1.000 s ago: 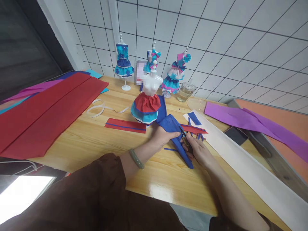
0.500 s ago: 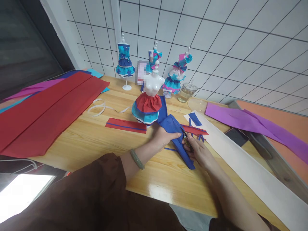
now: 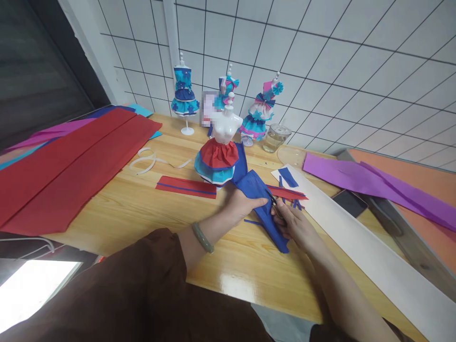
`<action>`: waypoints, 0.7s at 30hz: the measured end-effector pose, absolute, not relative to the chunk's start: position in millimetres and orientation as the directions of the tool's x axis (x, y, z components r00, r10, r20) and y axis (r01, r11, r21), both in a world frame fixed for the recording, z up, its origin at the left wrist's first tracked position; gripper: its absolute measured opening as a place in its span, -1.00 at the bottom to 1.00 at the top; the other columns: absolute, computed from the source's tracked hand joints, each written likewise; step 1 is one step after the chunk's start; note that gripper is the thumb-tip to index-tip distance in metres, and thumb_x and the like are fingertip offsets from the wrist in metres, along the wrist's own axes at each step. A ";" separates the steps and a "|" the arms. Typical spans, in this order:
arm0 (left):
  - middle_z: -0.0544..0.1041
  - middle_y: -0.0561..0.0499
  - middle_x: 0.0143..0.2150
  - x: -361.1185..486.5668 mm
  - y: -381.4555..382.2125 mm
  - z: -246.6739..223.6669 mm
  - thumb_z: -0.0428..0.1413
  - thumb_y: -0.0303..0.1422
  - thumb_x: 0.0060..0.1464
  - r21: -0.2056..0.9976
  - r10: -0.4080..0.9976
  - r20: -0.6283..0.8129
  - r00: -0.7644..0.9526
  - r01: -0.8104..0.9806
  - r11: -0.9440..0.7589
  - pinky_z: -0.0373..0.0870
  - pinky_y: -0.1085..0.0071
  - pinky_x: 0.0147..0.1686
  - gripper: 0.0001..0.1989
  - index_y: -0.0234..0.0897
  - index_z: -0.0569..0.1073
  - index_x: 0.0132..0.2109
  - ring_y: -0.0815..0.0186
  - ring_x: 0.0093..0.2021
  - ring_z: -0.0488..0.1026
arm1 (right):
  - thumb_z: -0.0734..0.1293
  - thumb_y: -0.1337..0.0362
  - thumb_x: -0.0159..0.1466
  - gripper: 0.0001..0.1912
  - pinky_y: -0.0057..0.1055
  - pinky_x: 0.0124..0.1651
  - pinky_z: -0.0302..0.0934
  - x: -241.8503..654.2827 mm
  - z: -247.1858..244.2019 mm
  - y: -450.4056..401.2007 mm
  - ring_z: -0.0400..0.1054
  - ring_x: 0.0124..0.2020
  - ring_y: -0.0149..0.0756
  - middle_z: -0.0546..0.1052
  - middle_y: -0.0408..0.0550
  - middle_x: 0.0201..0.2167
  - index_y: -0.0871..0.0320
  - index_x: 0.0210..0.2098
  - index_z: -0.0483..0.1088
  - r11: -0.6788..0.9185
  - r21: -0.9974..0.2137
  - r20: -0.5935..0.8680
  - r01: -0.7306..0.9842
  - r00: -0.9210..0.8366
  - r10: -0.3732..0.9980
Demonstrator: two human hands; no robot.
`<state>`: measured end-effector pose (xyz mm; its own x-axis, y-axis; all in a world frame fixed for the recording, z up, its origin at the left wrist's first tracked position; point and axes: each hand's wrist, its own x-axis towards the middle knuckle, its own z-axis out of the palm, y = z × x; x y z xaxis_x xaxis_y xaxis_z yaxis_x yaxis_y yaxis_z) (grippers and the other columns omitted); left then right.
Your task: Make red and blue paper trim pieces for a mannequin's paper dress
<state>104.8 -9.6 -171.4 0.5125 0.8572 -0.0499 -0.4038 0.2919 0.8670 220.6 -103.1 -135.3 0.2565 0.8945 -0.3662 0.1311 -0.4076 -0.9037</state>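
A length of blue fabric (image 3: pixel 253 184) runs from beside the small mannequin down between my hands. My left hand (image 3: pixel 244 203) pinches it, thumb on top, its fingers mostly hidden underneath. In my right hand (image 3: pixel 292 221) is a pair of scissors (image 3: pixel 274 202), with the blades at the fabric's right edge. The white mannequin (image 3: pixel 227 124) wears a layered red and turquoise skirt (image 3: pixel 218 159) and stands just beyond my left hand. A red strip with a blue line (image 3: pixel 186 186) lies left of that hand. Another red strip (image 3: pixel 288 192) lies past the scissors, among blue scraps (image 3: pixel 288 176).
Three dressed mannequins (image 3: pixel 185 92) stand along the tiled wall, near a glass of liquid (image 3: pixel 276 137). Large red fabric (image 3: pixel 81 164) covers the left side. White ribbon (image 3: pixel 153 159) curls behind it. White fabric (image 3: pixel 356 247), purple fabric (image 3: pixel 374 183) and a phone (image 3: pixel 349 203) lie right.
The scissor blades have shifted slightly at the fabric's edge and their handles look closer together. My left hand keeps its hold, and the other things stay in place.
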 end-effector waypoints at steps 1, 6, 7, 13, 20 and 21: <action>0.56 -0.07 -0.26 104.5 -9.8 -171.1 0.29 -0.55 -0.32 0.868 0.857 -0.050 0.513 -0.402 0.291 0.35 0.20 -0.03 -0.59 -0.36 0.45 -0.20 0.25 -0.20 0.48 | 0.16 -0.25 0.12 -0.48 -0.56 -0.68 -0.28 220.7 -135.1 -103.1 -0.17 -0.74 -0.58 -0.01 -0.36 -0.69 0.11 -0.44 0.17 -0.409 -0.902 -0.367 0.138 0.255 0.895; 0.55 -0.10 -0.18 103.7 -9.8 -172.1 0.29 -0.54 -0.31 0.895 0.863 -0.057 0.501 -0.357 0.266 0.34 0.19 -0.02 -0.59 -0.36 0.46 -0.20 0.25 -0.19 0.47 | 0.16 -0.25 0.13 -0.49 -0.55 -0.67 -0.27 220.3 -133.9 -103.9 -0.17 -0.71 -0.57 -0.01 -0.35 -0.67 0.11 -0.46 0.15 -0.398 -0.905 -0.354 0.152 0.253 0.900; 0.55 -0.11 -0.18 103.5 -9.7 -172.4 0.29 -0.53 -0.31 0.901 0.863 -0.056 0.502 -0.347 0.261 0.34 0.18 -0.02 -0.60 -0.37 0.46 -0.20 0.24 -0.19 0.47 | 0.16 -0.25 0.12 -0.49 -0.55 -0.67 -0.27 220.3 -133.7 -104.0 -0.17 -0.71 -0.57 -0.01 -0.35 -0.67 0.11 -0.46 0.15 -0.396 -0.906 -0.352 0.149 0.256 0.900; 0.56 -0.11 -0.20 102.7 -9.1 -173.0 0.31 -0.50 -0.32 0.898 0.860 -0.035 0.508 -0.362 0.251 0.36 0.17 -0.04 -0.61 -0.36 0.47 -0.22 0.23 -0.21 0.48 | 0.19 -0.25 0.09 -0.48 -0.55 -0.67 -0.28 220.4 -133.0 -105.2 -0.16 -0.72 -0.58 0.02 -0.34 -0.66 0.12 -0.44 0.19 -0.389 -0.914 -0.342 0.120 0.291 0.893; 0.56 -0.11 -0.22 103.1 -6.4 -173.7 0.31 -0.52 -0.33 0.902 0.875 -0.040 0.482 -0.358 0.239 0.36 0.18 -0.04 -0.59 -0.37 0.46 -0.21 0.24 -0.23 0.48 | 0.17 -0.24 0.11 -0.48 -0.55 -0.68 -0.26 219.4 -129.9 -106.9 -0.14 -0.73 -0.57 0.03 -0.34 -0.69 0.13 -0.44 0.23 -0.406 -0.907 -0.366 0.111 0.267 0.891; 0.56 -0.10 -0.22 103.0 -6.2 -173.5 0.31 -0.52 -0.32 0.903 0.872 -0.037 0.488 -0.357 0.239 0.36 0.18 -0.04 -0.59 -0.37 0.46 -0.21 0.24 -0.22 0.48 | 0.18 -0.24 0.11 -0.48 -0.55 -0.68 -0.26 219.4 -129.8 -106.9 -0.14 -0.73 -0.57 0.02 -0.34 -0.69 0.14 -0.45 0.23 -0.412 -0.905 -0.373 0.105 0.268 0.888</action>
